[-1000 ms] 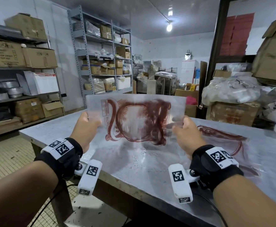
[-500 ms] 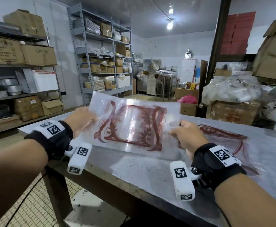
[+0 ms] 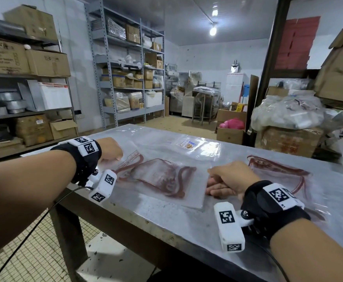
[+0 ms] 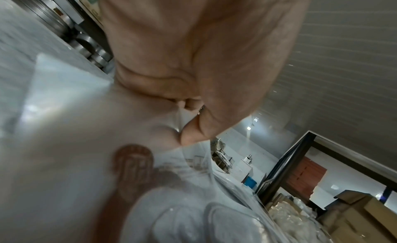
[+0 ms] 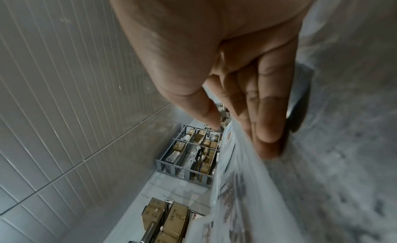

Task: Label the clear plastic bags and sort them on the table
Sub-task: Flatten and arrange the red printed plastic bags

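Observation:
A clear plastic bag (image 3: pixel 158 178) printed with a dark red frame lies flat on the steel table (image 3: pixel 166 222). At the bag's left edge my left hand (image 3: pixel 115 158) has its fingers curled; the left wrist view shows that hand (image 4: pixel 187 114) pinching the plastic (image 4: pixel 150 187). My right hand (image 3: pixel 211 184) is at the bag's right edge. In the right wrist view the bag's edge (image 5: pixel 232 161) runs between the thumb and the straight fingers (image 5: pixel 268 128) of that hand (image 5: pixel 232 128).
Farther back on the table lies another clear bag (image 3: pixel 205 151) with a small picture label (image 3: pixel 189 143). More red-printed bags (image 3: pixel 278 174) lie to the right. Shelves of cartons stand left, boxes and wrapped goods (image 3: pixel 288 119) behind the table.
The bag was held up in the air in front of me. Both hands have lowered it and it now lies flat on the table.

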Demonstrator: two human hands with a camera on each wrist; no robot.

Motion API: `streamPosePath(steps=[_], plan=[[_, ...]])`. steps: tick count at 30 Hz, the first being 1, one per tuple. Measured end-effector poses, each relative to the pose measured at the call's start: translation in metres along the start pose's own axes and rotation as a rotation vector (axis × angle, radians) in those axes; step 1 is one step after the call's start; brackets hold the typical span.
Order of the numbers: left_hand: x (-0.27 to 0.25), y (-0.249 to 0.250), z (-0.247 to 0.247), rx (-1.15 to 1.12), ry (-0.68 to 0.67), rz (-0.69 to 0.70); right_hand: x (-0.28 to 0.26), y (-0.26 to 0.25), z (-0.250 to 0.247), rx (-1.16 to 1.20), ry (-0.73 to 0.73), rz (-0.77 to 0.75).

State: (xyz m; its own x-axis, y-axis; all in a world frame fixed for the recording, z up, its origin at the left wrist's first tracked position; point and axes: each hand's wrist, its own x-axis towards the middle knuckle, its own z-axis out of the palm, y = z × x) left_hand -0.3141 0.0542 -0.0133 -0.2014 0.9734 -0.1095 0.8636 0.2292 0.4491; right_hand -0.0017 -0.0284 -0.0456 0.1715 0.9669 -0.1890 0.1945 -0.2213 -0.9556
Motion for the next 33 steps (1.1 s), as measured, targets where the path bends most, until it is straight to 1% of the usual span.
streamPosePath(steps=[2,5,8,9,10,12,14,16,18,20,22,24,26,28,29,30,33], plan=[[0.000,0.001,-0.003,0.022,0.038,0.020,-0.001,-0.005,-0.004,-0.016,0.084,-0.024],[-0.001,0.007,-0.008,-0.120,0.094,0.044,-0.009,-0.020,-0.017,0.068,0.182,-0.094],[-0.010,0.031,-0.010,-0.231,0.181,0.162,-0.024,-0.043,-0.036,0.187,0.190,-0.173],[-0.015,0.044,-0.009,-0.249,0.183,0.211,-0.028,-0.051,-0.044,0.223,0.196,-0.201],[-0.021,0.059,-0.007,-0.271,0.163,0.267,-0.031,-0.057,-0.053,0.232,0.214,-0.234],[-0.035,0.094,0.004,-0.304,0.091,0.362,-0.034,-0.065,-0.073,0.180,0.245,-0.295],[-0.047,0.128,0.020,-0.382,0.012,0.407,-0.032,-0.065,-0.099,0.092,0.289,-0.307],[-0.053,0.159,0.041,-0.443,-0.080,0.432,-0.027,-0.055,-0.127,0.021,0.345,-0.248],[-0.060,0.186,0.064,-0.464,-0.185,0.458,-0.021,-0.035,-0.155,-0.007,0.419,-0.180],[-0.065,0.212,0.086,-0.420,-0.276,0.470,-0.013,-0.007,-0.180,-0.031,0.520,-0.146],[-0.069,0.233,0.105,-0.369,-0.314,0.470,-0.004,0.021,-0.196,-0.155,0.598,-0.121],[-0.071,0.251,0.121,-0.362,-0.345,0.439,0.002,0.037,-0.202,-0.319,0.583,-0.052],[-0.073,0.266,0.135,-0.393,-0.382,0.396,0.003,0.043,-0.202,-0.441,0.511,0.040],[-0.075,0.275,0.149,-0.503,-0.412,0.345,0.006,0.045,-0.202,-0.525,0.480,0.082],[-0.076,0.278,0.155,-0.561,-0.429,0.325,0.007,0.047,-0.205,-0.545,0.479,0.076],[-0.076,0.280,0.159,-0.597,-0.430,0.337,0.009,0.049,-0.206,-0.536,0.479,0.057],[-0.068,0.277,0.168,-0.682,-0.339,0.382,0.012,0.053,-0.205,-0.442,0.493,-0.048]])
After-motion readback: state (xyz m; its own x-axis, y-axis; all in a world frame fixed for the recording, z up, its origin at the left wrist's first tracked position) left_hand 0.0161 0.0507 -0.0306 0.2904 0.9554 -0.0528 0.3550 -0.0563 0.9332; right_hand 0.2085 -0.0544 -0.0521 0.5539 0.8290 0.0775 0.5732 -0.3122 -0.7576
